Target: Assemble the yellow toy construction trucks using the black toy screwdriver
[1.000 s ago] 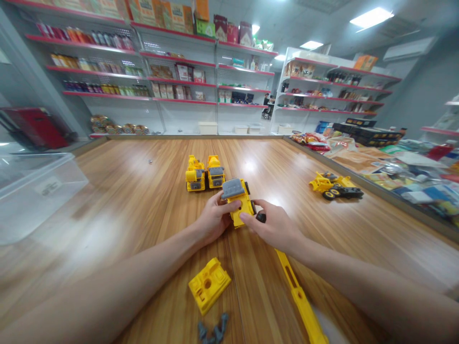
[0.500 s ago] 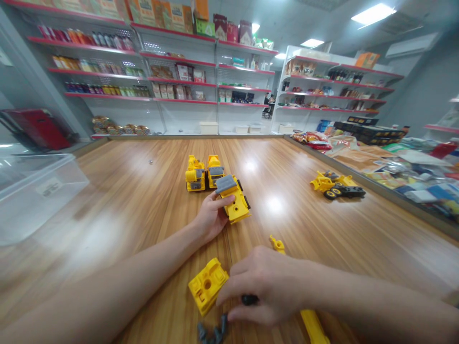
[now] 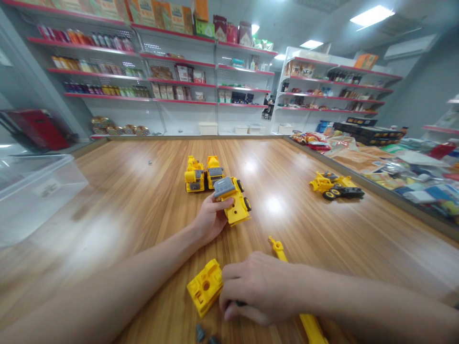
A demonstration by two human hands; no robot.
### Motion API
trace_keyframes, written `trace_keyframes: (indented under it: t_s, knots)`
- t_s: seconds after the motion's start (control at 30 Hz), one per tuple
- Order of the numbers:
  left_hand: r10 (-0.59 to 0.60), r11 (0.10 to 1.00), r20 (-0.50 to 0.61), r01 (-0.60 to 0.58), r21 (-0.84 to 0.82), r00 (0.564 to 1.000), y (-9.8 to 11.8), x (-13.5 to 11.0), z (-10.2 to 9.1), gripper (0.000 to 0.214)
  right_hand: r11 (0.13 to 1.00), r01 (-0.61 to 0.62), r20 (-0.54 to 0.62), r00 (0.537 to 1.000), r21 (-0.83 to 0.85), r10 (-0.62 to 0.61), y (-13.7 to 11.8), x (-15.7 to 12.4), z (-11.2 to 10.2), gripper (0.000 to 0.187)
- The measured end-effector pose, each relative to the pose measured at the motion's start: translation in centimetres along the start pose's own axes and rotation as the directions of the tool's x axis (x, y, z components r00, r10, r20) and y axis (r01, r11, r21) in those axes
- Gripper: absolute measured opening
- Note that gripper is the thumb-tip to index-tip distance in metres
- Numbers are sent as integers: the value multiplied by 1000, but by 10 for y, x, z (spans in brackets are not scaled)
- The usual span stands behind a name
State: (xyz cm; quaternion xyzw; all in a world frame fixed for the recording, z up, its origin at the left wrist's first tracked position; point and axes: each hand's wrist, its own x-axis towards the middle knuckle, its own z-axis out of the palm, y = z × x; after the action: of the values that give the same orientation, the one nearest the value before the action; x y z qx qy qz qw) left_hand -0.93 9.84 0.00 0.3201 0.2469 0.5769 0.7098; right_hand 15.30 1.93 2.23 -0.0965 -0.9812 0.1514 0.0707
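Observation:
My left hand (image 3: 211,216) grips a yellow toy truck body (image 3: 235,206) with a grey windscreen and black wheels, tilted above the table. My right hand (image 3: 253,289) is closed low in front, its fingers curled round a small black thing (image 3: 241,303) that is mostly hidden. Just left of its fingers lies a yellow toy base part (image 3: 206,285) with a round hole. Small grey bolt-like pieces (image 3: 200,333) lie at the bottom edge. A long yellow toy arm with a hook end (image 3: 278,246) runs underneath my right wrist, which hides its middle.
Two yellow toy vehicles (image 3: 194,176) stand beyond my left hand. Another yellow and black toy vehicle (image 3: 335,185) sits at the right. A clear plastic bin (image 3: 39,191) is at the left edge. Packaged goods (image 3: 390,162) are heaped beyond the table's right border.
My right hand has curled tighter and drawn slightly back from the grey pieces; fewer of them show on the table. The truck body has tilted slightly in my left hand.

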Motion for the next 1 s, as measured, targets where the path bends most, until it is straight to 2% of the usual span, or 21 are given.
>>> trace_keyframes:
  t_s: [0.1, 0.2, 0.3, 0.37, 0.43, 0.5, 0.53, 0.6, 0.67, 0.8, 1.0]
  knots:
    - [34, 999, 8, -34, -31, 999, -1, -1, 0, 34, 998, -49, -8, 999, -37, 49, 1, -1, -4, 15]
    - [37, 997, 26, -36, -63, 999, 1, -2, 1, 32, 996, -87, -51, 995, 7, 87, 4, -3, -7, 11]
    - [-17, 995, 13, 18, -98, 1000, 5, -4, 1, 27, 988, -144, -184, 971, 58, 152, 10, -4, -10, 9]
    - [-56, 990, 8, 57, -129, 998, 8, -4, 0, 21, 972, -217, -338, 911, 92, 236, 15, -4, -14, 8]
    - [-82, 984, 38, 87, -153, 996, 11, -5, -2, 19, 936, -322, -483, 803, 143, 350, 19, -4, -18, 8]
    - [-117, 979, 93, 130, -155, 989, 13, -6, -4, 22, 885, -424, -561, 693, 190, 453, 23, -4, -22, 10]
    - [-138, 977, 120, 155, -148, 983, 13, -7, -5, 24, 865, -459, -583, 653, 204, 484, 25, -5, -23, 10]
    - [-179, 971, 165, 201, -131, 970, 13, -8, -7, 28, 850, -483, -615, 610, 212, 500, 28, -5, -26, 10]
    - [-218, 963, 201, 244, -113, 955, 13, -10, -7, 32, 862, -463, -642, 602, 204, 475, 29, -6, -26, 12]
    - [-284, 940, 280, 325, -108, 917, 13, -12, -4, 30, 888, -423, -662, 615, 180, 427, 31, -6, -23, 14]
    - [-305, 929, 348, 357, -94, 887, 13, -12, -2, 22, 893, -421, -698, 593, 157, 402, 30, -7, -25, 9]
